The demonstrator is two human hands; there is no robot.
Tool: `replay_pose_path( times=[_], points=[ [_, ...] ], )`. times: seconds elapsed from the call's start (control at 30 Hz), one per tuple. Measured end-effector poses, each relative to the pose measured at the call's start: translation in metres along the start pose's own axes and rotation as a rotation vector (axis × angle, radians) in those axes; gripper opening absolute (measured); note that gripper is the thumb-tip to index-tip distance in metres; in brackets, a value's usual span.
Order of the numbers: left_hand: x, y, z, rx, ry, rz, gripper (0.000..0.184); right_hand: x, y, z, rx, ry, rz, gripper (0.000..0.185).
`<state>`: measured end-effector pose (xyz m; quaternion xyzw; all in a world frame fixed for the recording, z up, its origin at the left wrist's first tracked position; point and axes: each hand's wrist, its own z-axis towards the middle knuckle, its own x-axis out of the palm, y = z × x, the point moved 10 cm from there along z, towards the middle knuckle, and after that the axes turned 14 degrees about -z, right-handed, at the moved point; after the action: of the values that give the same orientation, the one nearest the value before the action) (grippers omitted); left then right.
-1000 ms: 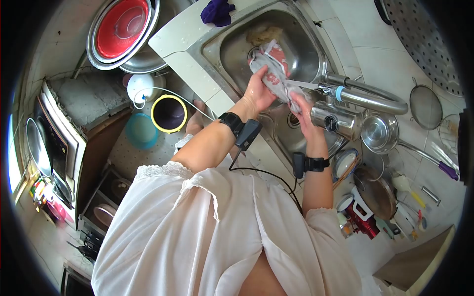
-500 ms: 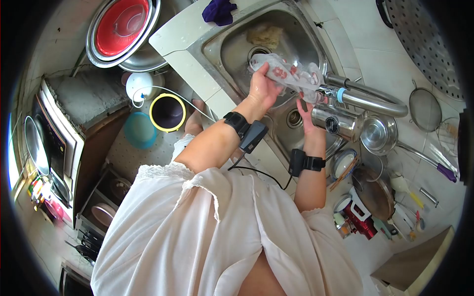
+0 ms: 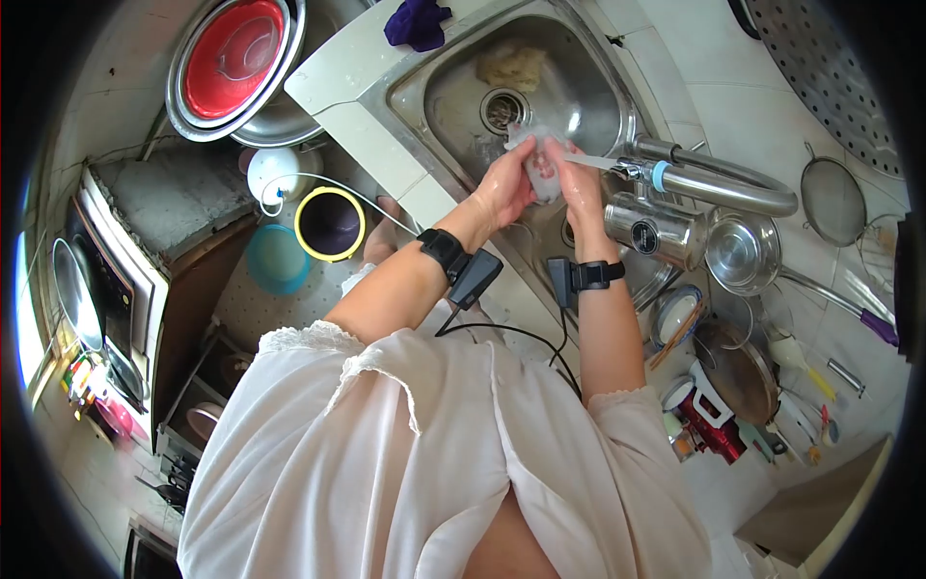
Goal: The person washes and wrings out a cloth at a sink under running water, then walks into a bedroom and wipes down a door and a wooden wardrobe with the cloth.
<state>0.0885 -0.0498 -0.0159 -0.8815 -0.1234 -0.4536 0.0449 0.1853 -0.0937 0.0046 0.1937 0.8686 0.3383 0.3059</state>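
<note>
A thin translucent plastic piece with red flower prints (image 3: 543,172) is bunched between my two hands over the double steel sink (image 3: 451,125). From the left, my left hand (image 3: 505,187) closes on it with the thumb along its upper edge. On the other side, my right hand (image 3: 580,189) grips it, thumb beside the left thumb. Water streams from the faucet (image 3: 632,170) toward my right hand and the plastic. Folds and fingers hide what exact kind of item it is.
A yellowish sponge-like piece (image 3: 511,69) lies in the larger basin. A purple cloth (image 3: 418,23) rests on the counter corner. Right of the sink stand a steel canister (image 3: 656,232) and a steel saucepan (image 3: 743,253). A yellow-rimmed bucket (image 3: 330,224) is on the floor.
The plastic piece, stretched out toward the faucet before, is now gathered smaller between both hands. My right hand has come up from below the faucet and closed on it.
</note>
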Motion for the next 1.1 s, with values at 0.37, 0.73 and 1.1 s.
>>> replay_pose_path(
  times=[0.37,0.73,1.1],
  points=[
    [-0.045,-0.068,-0.018,0.322,-0.156,0.035,0.033,-0.092,0.011,-0.008,-0.129,-0.463,-0.073,0.046],
    [-0.022,-0.050,-0.034,0.302,-0.146,0.321,0.048,-0.132,-0.055,0.029,-0.380,-0.275,0.496,0.033],
    [0.064,-0.018,-0.060,0.575,0.234,1.304,0.046,0.037,-0.037,-0.033,0.201,0.437,0.362,0.043]
  ],
)
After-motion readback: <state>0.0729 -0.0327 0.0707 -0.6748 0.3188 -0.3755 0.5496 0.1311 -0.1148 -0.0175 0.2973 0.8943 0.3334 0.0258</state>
